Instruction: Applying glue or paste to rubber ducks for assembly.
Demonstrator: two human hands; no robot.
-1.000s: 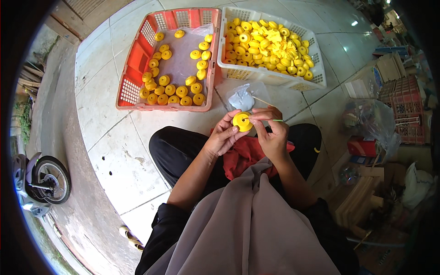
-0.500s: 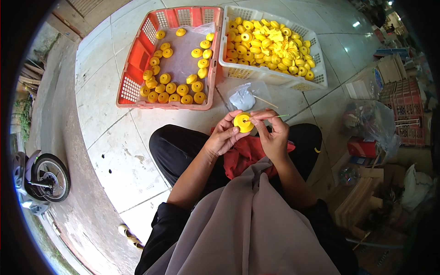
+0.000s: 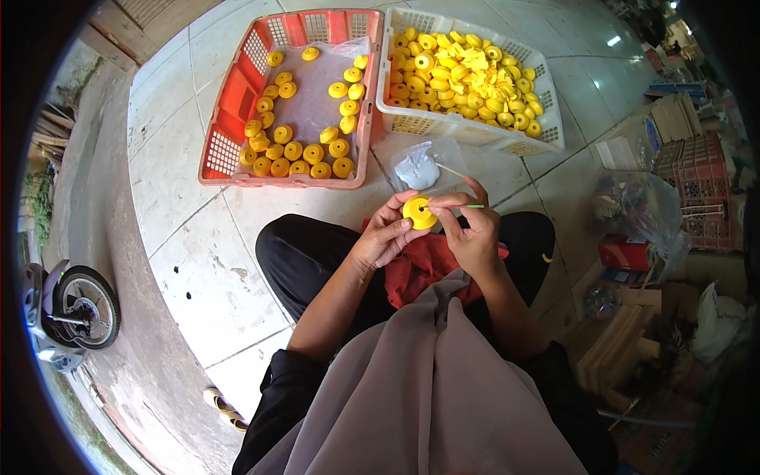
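Note:
My left hand point(image 3: 385, 233) is closed around the edge of a yellow round piece point(image 3: 415, 219) with a dark hole in its middle, tilted so the hole faces up. In a pinch, my right hand point(image 3: 469, 224) holds a thin stick with a green end point(image 3: 474, 207). Its other tip reaches the hole; how deep it goes I cannot tell. Just beyond my hands, a clear plastic tray point(image 3: 454, 156) holds white paste point(image 3: 417, 170) and a thin wooden stick point(image 3: 452, 170). Both hands are over my lap, above a red cloth point(image 3: 416, 273).
An orange crate point(image 3: 215, 150) with several yellow pieces on a plastic sheet stands ahead left. Beside it, a white crate point(image 3: 467, 130) is heaped with yellow pieces and petal-like yellow bits. Boxes, a plastic bag point(image 3: 645, 214) and wood crowd the right. A motorcycle wheel point(image 3: 87, 307) shows far left.
The green end of the stick in my right hand has swung lower, and the stick lies more level. A right finger has lifted. My left hand keeps its hold on the yellow piece.

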